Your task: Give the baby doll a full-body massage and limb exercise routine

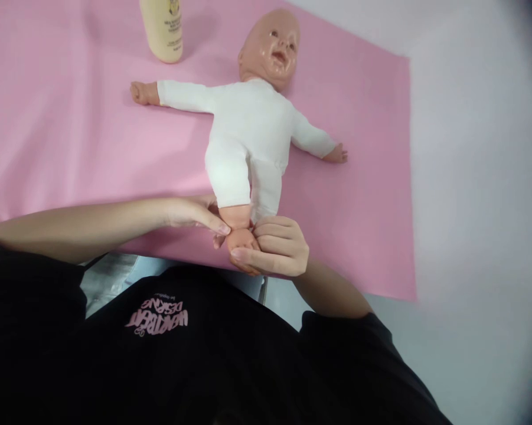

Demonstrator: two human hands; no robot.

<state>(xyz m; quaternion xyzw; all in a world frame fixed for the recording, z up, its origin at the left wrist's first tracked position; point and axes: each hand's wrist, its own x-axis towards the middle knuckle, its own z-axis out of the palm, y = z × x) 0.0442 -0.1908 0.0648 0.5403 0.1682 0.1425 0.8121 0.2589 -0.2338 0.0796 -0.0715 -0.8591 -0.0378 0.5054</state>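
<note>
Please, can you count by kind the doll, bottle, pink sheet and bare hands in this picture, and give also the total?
Doll: 1
Bottle: 1
Pink sheet: 1
Hands, left hand and right hand: 2
Total: 5

A mat (363, 206) spans from the frame's left edge to right of centre. On it, a doll (257, 121) lies face up, head toward the top, legs toward the near edge; a bottle (165, 32) is upper left.
</note>
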